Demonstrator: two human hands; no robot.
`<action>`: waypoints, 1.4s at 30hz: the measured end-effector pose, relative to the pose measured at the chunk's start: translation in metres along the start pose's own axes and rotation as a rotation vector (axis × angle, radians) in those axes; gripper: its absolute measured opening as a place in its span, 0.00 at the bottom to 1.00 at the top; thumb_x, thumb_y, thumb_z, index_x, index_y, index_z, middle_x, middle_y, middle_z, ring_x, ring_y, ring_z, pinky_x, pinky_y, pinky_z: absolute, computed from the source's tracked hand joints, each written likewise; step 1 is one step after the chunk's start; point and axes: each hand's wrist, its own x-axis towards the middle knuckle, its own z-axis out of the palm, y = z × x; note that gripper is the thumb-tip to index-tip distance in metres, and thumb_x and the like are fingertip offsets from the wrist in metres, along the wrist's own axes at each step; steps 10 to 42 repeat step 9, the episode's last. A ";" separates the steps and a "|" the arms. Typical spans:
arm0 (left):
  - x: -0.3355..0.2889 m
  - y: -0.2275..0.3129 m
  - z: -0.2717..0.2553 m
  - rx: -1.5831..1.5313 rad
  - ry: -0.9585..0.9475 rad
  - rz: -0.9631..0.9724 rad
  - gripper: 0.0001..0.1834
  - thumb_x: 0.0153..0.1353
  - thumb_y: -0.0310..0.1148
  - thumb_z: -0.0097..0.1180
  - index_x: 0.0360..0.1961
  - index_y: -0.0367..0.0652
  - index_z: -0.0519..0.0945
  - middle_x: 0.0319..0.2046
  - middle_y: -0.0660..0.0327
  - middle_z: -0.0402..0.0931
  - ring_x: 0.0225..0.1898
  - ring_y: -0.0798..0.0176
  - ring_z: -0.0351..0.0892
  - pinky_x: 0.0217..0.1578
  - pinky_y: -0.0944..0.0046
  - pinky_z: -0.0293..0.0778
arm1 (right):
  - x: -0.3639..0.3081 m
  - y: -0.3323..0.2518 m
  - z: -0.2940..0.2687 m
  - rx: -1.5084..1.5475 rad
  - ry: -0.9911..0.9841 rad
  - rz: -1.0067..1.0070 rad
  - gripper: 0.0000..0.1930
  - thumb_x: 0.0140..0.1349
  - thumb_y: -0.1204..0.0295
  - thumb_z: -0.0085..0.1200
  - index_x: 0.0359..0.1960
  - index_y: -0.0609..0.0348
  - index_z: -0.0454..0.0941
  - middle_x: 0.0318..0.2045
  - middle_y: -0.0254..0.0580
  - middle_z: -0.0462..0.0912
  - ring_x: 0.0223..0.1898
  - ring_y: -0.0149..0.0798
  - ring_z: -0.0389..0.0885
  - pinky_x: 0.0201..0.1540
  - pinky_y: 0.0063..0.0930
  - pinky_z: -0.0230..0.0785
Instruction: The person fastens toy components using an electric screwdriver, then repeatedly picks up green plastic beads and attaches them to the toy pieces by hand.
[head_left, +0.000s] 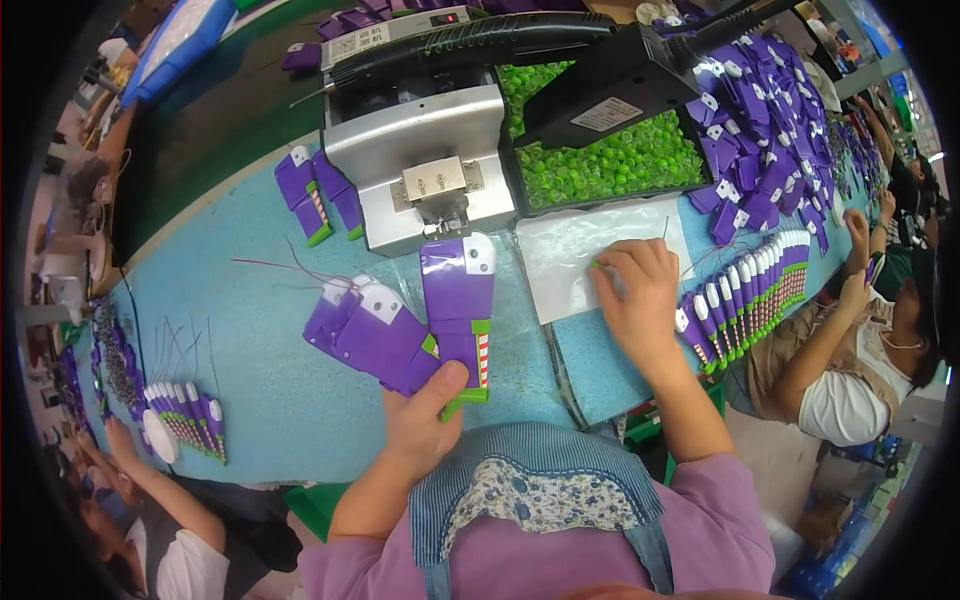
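My left hand (425, 415) is closed around the lower ends of several purple plastic toy housings, fanned out. The upright one (457, 285) has a white tip, a green edge and a red-and-white striped strip. Beside it the tilted housings (365, 325) trail thin dark red wires to the left. My right hand (640, 285) hovers over or rests on a white plastic sheet (560, 245). Its thumb and bent fingers pinch a small green piece (597, 264), mostly hidden by the fingertips. Just beyond the left hand's housings stands a silver bench machine (415, 150) with a small metal fixture.
A black tray (600, 203) holds many translucent green pieces (610, 165), under a black device (610, 95). Purple housings (760, 140) are heaped at the far right; a row (745, 290) lies nearer. Another row (185, 415) lies left. Co-workers (840, 370) sit on both sides.
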 end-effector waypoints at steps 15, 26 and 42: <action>-0.003 -0.005 -0.009 0.254 0.032 0.112 0.26 0.55 0.40 0.63 0.51 0.39 0.71 0.37 0.56 0.76 0.34 0.56 0.78 0.37 0.53 0.75 | 0.001 -0.007 0.009 0.283 0.089 0.078 0.10 0.48 0.76 0.63 0.33 0.56 0.80 0.36 0.37 0.79 0.39 0.41 0.73 0.45 0.37 0.59; -0.003 -0.005 -0.009 0.254 0.032 0.112 0.26 0.55 0.40 0.63 0.51 0.39 0.71 0.37 0.56 0.76 0.34 0.56 0.78 0.37 0.53 0.75 | 0.001 -0.007 0.009 0.283 0.089 0.078 0.10 0.48 0.76 0.63 0.33 0.56 0.80 0.36 0.37 0.79 0.39 0.41 0.73 0.45 0.37 0.59; -0.003 -0.005 -0.009 0.254 0.032 0.112 0.26 0.55 0.40 0.63 0.51 0.39 0.71 0.37 0.56 0.76 0.34 0.56 0.78 0.37 0.53 0.75 | 0.001 -0.007 0.009 0.283 0.089 0.078 0.10 0.48 0.76 0.63 0.33 0.56 0.80 0.36 0.37 0.79 0.39 0.41 0.73 0.45 0.37 0.59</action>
